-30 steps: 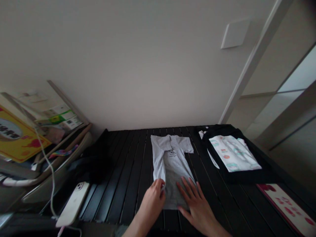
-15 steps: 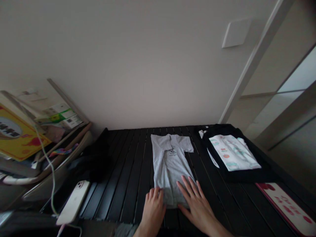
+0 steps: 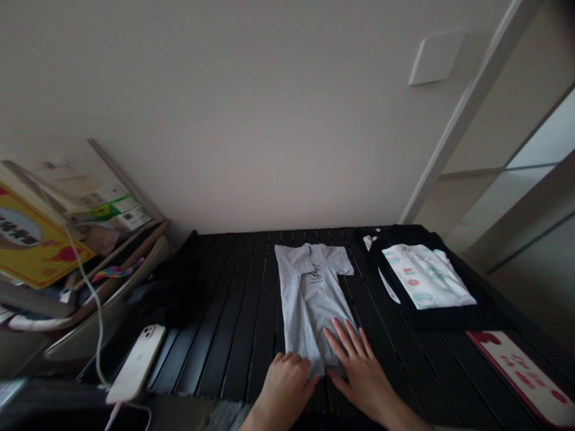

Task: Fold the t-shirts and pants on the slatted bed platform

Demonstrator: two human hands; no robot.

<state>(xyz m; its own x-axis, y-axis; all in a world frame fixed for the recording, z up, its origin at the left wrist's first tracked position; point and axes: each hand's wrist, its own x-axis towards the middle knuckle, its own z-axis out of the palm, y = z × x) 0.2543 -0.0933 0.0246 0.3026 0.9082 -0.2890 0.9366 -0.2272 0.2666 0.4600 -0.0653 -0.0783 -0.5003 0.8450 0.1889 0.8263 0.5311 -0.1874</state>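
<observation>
A small grey T-shirt [image 3: 309, 293] lies flat on the black slatted table [image 3: 233, 335], its left side folded in lengthwise and its right sleeve still out. My left hand [image 3: 287, 389] is at the shirt's near hem with the fingers curled onto the fabric edge. My right hand [image 3: 359, 371] lies flat and spread on the lower right part of the shirt, pressing it down.
A folded white patterned garment [image 3: 424, 281] rests on a folded black one [image 3: 449, 317] at the right. A red-and-white card [image 3: 525, 377] lies near the right edge. A white phone [image 3: 137, 362] with a cable sits at the left, beside a tray of boxes and papers [image 3: 67, 251].
My left hand slid down the shirt's folded left side to the near hem and curled its fingers there. My right hand stayed flat on the shirt.
</observation>
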